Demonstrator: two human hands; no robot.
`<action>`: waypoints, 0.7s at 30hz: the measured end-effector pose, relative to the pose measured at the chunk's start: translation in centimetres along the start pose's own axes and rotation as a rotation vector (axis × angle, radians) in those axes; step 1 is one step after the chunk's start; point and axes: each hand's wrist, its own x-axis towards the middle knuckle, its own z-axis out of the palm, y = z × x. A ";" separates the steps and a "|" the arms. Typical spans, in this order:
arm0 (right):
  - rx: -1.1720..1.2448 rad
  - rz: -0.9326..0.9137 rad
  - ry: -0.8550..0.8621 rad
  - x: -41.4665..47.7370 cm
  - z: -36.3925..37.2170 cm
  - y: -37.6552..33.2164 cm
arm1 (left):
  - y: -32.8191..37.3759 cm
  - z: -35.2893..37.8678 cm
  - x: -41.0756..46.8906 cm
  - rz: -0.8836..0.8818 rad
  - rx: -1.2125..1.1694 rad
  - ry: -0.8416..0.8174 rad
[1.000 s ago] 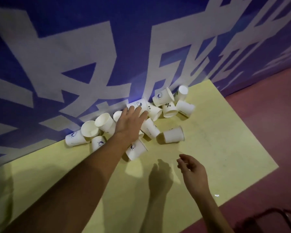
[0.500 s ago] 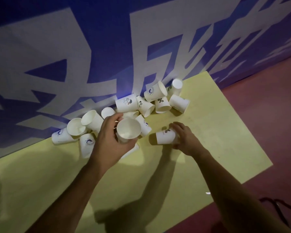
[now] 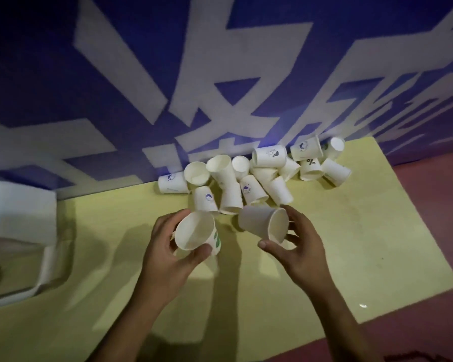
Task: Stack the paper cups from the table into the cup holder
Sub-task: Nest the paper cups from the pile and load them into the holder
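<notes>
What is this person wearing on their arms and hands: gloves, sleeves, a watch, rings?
Nothing that shows. The left hand and right hand are bare, with no gloves or rings. The left forearm and right forearm are uncovered down to the frame's bottom edge: no sleeve, watch or bracelet. The dim light could hide small marks.

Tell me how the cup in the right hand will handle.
Probably light: the right hand pinches the paper cup at its rim. Its thin wall likely crushes under a hard squeeze. Laid sideways, its round tapered body would probably roll.
</notes>
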 end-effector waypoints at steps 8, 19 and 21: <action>0.143 -0.050 -0.086 -8.8 21.8 -9.8 | -4.2 -20.9 -7.9 0.016 -0.012 0.194; 0.124 -0.087 -0.298 -17.5 42.3 -17.0 | -10.8 -43.0 -13.3 0.058 0.165 0.618; 0.127 -0.083 -0.312 -17.8 43.6 -17.4 | -11.6 -44.6 -12.7 0.053 0.200 0.694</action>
